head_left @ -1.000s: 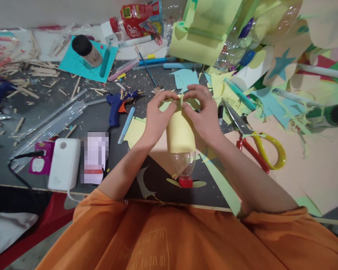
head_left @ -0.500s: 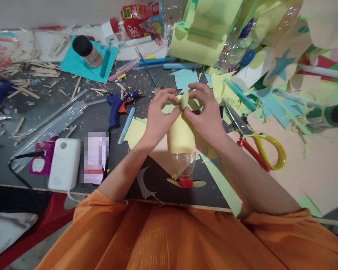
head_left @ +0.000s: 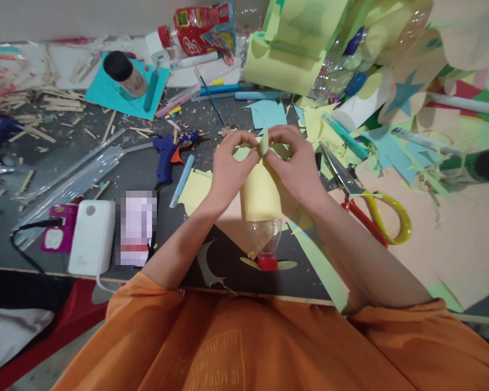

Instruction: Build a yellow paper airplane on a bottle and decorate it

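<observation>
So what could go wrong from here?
The small paper piece between the fingertips of the left hand and right hand could crease or slip. The bottle lies on its side, so it might roll if nudged. The glue gun's nozzle points towards the left hand; if hot, it could burn, though I can't tell whether it's on.

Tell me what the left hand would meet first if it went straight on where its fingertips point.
The left hand would first meet the small green paper at its fingertips, then probably the right hand. Depth is unclear from this one view.
</observation>
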Available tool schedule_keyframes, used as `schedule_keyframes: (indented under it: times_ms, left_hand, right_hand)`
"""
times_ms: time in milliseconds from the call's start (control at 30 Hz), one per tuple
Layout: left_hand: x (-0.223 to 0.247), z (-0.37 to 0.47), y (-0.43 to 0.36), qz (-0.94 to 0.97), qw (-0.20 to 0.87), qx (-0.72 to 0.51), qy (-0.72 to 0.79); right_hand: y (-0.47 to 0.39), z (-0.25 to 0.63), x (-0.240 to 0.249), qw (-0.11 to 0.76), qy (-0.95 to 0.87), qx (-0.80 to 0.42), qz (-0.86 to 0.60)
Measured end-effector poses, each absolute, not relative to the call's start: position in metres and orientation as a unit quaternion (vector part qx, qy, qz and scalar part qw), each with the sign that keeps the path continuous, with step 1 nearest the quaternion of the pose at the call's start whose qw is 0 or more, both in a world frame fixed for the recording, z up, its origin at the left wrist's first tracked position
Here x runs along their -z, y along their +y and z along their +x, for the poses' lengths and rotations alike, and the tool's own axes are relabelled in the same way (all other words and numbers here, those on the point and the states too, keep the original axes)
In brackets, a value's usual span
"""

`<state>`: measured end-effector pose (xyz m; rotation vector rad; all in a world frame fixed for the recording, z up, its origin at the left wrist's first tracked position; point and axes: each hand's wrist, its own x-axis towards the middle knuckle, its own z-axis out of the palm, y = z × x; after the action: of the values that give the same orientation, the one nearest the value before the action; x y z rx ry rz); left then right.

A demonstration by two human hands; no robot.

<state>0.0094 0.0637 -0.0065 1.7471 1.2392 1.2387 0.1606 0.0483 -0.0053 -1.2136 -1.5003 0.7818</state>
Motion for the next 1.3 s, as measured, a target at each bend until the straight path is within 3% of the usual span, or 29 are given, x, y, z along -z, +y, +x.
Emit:
schedule_keyframes:
  times_ms: [700, 1000, 1300]
  left_hand:
    - [0.01, 0.007, 0.065, 0.665, 0.342, -0.483, 0.455]
    - [0.017, 0.003, 0.067, 0.638, 0.395, -0.486, 0.448]
    - [0.033, -0.006, 0.07, 0.607, 0.332, -0.521, 0.499]
  right_hand:
    - [0.053, 0.161, 0.01, 0.514, -0.585, -0.366, -0.51]
    - [0.056, 0.166, 0.009, 0.501, -0.563, -0.419, -0.506]
    - [0.074, 0.199, 0.033, 0.481, -0.524, -0.471, -0.521]
